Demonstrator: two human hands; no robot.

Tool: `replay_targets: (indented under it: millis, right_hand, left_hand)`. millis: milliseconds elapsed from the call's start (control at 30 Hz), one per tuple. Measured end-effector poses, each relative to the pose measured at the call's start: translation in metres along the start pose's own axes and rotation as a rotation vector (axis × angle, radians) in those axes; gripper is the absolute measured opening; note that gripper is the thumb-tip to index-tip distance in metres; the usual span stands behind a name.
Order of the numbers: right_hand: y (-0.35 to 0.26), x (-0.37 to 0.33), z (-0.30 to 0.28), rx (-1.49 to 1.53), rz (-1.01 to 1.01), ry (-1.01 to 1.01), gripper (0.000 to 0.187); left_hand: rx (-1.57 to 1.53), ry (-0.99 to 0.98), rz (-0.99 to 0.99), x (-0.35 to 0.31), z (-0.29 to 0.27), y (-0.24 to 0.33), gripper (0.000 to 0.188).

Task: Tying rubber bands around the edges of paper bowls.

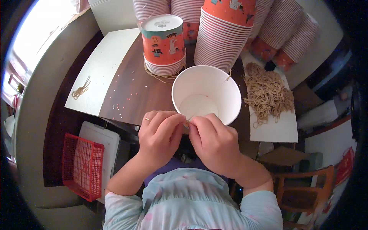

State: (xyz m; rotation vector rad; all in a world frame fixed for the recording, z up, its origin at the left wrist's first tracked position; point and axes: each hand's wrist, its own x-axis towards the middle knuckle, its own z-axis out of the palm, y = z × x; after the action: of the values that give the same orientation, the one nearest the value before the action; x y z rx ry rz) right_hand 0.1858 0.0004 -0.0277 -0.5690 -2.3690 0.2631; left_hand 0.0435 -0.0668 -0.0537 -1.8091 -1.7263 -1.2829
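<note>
A white paper bucket (207, 86) stands tilted in front of me on the brown table, its open mouth facing me. At its near rim, my left hand (160, 130) and my right hand (214, 140) meet with fingertips pinched together. A short bit of tan cord (186, 123) shows between them; most of it is hidden by the fingers. On the bucket's far right rim, a cord end (229, 75) pokes through the wall. Behind stand an upside-down stack of orange printed buckets (163, 46) with cord around its base, and a taller stack (220, 42).
A tangled heap of tan cord (268, 92) lies on a white board (274, 132) at the right. More cord (81, 88) rests on the left board. Wrapped bucket stacks (283, 23) fill the back. A red basket (82, 166) sits lower left, a wooden chair (304, 189) lower right.
</note>
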Motion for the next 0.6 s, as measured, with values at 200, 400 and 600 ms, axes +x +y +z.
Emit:
replay_targets:
  millis: [200,400,600]
  right_hand:
    - [0.001,-0.017,0.011,-0.05,-0.084,0.201,0.018]
    - [0.015,-0.029,0.03,-0.131,-0.13,0.306,0.013]
    - [0.016,-0.032,0.038,-0.125,0.045,0.251,0.011]
  left_hand:
    - [-0.38,0.026,-0.154,-0.022,0.007,-0.002,0.021]
    - [-0.965,0.03,-0.682,-0.032,0.021,0.0,0.007]
    - [-1.154,0.023,-0.761,-0.03,0.026,0.005,0.01]
